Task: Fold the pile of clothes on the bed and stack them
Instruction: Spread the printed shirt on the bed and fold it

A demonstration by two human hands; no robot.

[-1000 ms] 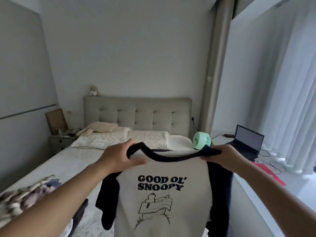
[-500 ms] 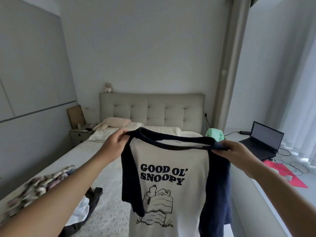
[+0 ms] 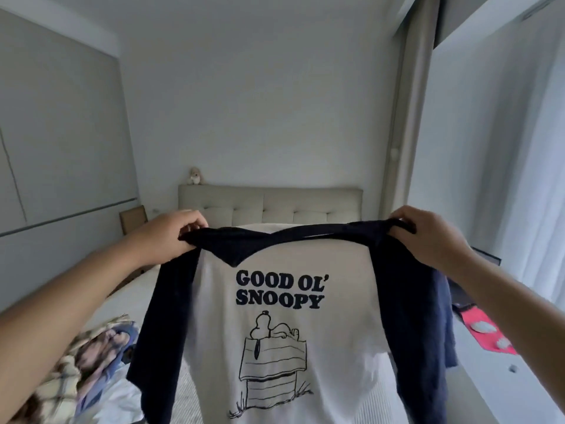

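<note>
The left hand [image 3: 171,237] has its fingers curled over and pinches the dark shoulder seam of a raglan T-shirt [image 3: 287,319]; the right hand [image 3: 428,237] grips the opposite shoulder in the same way, fingers wrapped round a bunched bit of navy fabric. Between them the neckline is drawn taut, and the shirt hangs full length in the air in front of the person, above the bed [image 3: 146,289]. Its white body faces the camera with the printed words "GOOD OL' SNOOPY" and a line drawing of a doghouse; the navy sleeves droop loose on either side.

Past the left forearm, a heap of unfolded clothes [image 3: 88,362] lies crumpled on the bed, a checked piece mixed with something blue and something white. Farther off stands the padded headboard [image 3: 269,206] with a small soft toy [image 3: 195,176] on top of it. To the right, on the floor, a pink mat [image 3: 480,325] shows beyond the right arm.

As to progress, the job looks barely started: the shirt is only held up, spread and not yet creased or laid down, no folded stack shows anywhere in view, and the heap waits untouched. Folding this shirt, then the rest, and stacking them all seem yet to come.
</note>
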